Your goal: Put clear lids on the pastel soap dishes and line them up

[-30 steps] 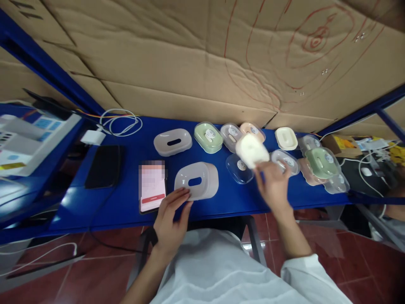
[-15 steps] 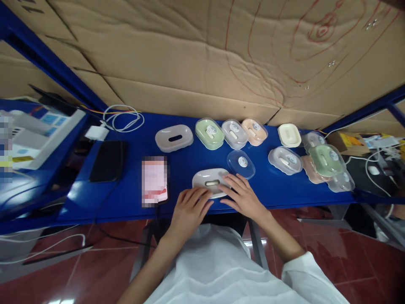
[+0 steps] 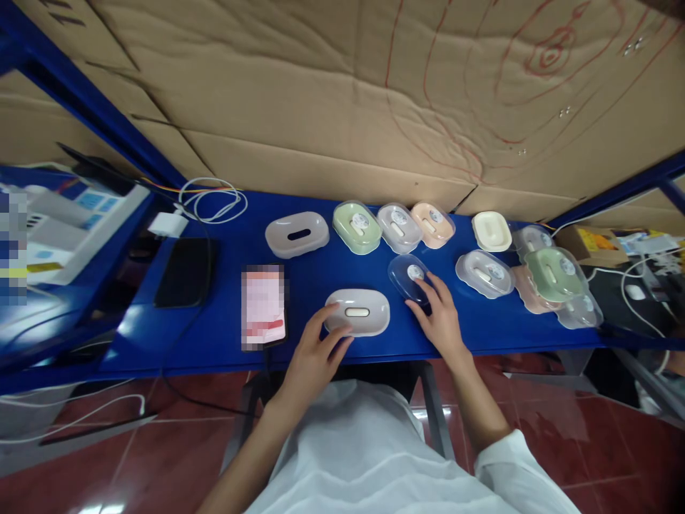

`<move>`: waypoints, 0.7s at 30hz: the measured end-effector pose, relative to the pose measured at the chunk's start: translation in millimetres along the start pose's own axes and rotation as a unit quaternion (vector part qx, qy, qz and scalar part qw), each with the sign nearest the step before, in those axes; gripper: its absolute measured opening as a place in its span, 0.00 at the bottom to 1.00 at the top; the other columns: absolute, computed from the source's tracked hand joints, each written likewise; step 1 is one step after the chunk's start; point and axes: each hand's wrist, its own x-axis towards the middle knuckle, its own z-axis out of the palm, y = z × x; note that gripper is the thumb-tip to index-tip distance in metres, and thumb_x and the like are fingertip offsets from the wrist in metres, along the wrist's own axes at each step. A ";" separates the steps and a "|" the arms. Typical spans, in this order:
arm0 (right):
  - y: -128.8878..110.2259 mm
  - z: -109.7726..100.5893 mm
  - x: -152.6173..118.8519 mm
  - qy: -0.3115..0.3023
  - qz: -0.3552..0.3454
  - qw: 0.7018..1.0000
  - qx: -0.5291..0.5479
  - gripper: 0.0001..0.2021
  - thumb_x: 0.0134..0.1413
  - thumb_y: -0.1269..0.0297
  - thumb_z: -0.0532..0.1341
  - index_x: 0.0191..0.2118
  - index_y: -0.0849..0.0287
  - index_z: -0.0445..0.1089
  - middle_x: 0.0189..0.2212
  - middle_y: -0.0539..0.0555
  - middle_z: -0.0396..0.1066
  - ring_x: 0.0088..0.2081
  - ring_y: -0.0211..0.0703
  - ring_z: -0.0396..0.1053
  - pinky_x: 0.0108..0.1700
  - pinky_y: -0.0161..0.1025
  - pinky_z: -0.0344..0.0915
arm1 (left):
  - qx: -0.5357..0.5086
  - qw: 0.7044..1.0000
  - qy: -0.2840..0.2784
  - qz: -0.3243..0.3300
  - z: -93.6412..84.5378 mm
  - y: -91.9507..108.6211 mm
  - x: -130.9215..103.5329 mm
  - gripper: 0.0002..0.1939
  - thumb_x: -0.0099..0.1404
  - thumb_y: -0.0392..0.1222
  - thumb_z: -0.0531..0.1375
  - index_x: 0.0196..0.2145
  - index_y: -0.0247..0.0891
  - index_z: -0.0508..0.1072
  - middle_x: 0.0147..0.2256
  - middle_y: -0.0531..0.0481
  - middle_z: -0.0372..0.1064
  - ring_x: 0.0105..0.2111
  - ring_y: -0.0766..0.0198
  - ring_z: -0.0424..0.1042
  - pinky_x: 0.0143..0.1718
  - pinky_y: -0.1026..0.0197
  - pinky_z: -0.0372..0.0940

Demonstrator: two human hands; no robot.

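Observation:
A pale grey oval soap dish with a white pill-shaped piece in its middle slot lies near the table's front edge. My left hand curls about the dish's left end, fingertips on the rim and thumb along the near side. To the right, a clear lid with a round sticker lies flat on the table. My right hand closes on its right and near edges, fingers on top by the sticker and thumb low at the front.
Behind stand a slotted grey oval shell and lidded green, grey and peach dishes. Farther right are a cream dish, a lidded grey one and a stack. A phone and a black pad lie left.
My right hand has left the grey dish and moved right onto the clear lid. My left hand stays at the dish's left end, its fingers now spread wider.

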 end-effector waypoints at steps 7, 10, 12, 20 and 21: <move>-35.7 -5.9 3.0 -0.188 -0.234 0.950 0.084 0.31 0.76 0.66 0.57 0.79 0.47 0.52 0.79 0.56 0.49 0.81 0.59 0.38 0.75 0.66 0.60 | -0.031 0.997 -0.035 -0.068 -4.1 -8.8 5.5 0.36 0.75 0.45 0.65 0.75 0.52 0.57 0.74 0.36 0.55 0.67 0.46 0.71 0.64 0.42 0.73; -43.7 2.3 4.8 -0.184 -0.288 0.939 0.048 0.29 0.74 0.69 0.58 0.76 0.48 0.59 0.80 0.57 0.48 0.81 0.62 0.35 0.75 0.67 0.60 | -0.023 0.997 -0.049 -0.063 -6.1 -14.2 5.9 0.38 0.75 0.47 0.64 0.76 0.54 0.54 0.73 0.37 0.58 0.68 0.46 0.70 0.65 0.43 0.72; -44.4 6.7 6.0 -0.172 -0.306 0.936 0.017 0.29 0.73 0.69 0.60 0.75 0.48 0.62 0.78 0.57 0.51 0.81 0.64 0.37 0.75 0.68 0.60 | -0.017 0.997 -0.050 -0.061 -7.3 -17.2 5.2 0.37 0.75 0.47 0.64 0.76 0.54 0.56 0.72 0.39 0.61 0.69 0.47 0.69 0.66 0.44 0.71; -44.0 10.5 11.3 -0.133 -0.352 0.926 -0.025 0.27 0.71 0.74 0.60 0.71 0.50 0.67 0.74 0.62 0.60 0.80 0.64 0.41 0.73 0.65 0.64 | 0.003 0.998 -0.040 -0.056 -7.8 -23.3 1.4 0.36 0.75 0.53 0.64 0.75 0.51 0.59 0.71 0.39 0.65 0.66 0.48 0.73 0.63 0.47 0.75; -43.7 11.3 11.5 -0.131 -0.354 0.926 -0.029 0.28 0.71 0.75 0.60 0.71 0.50 0.67 0.74 0.62 0.61 0.80 0.64 0.42 0.73 0.66 0.65 | 0.011 0.998 -0.042 -0.053 -7.8 -23.6 1.3 0.37 0.75 0.53 0.64 0.75 0.51 0.58 0.70 0.39 0.66 0.65 0.48 0.74 0.61 0.48 0.76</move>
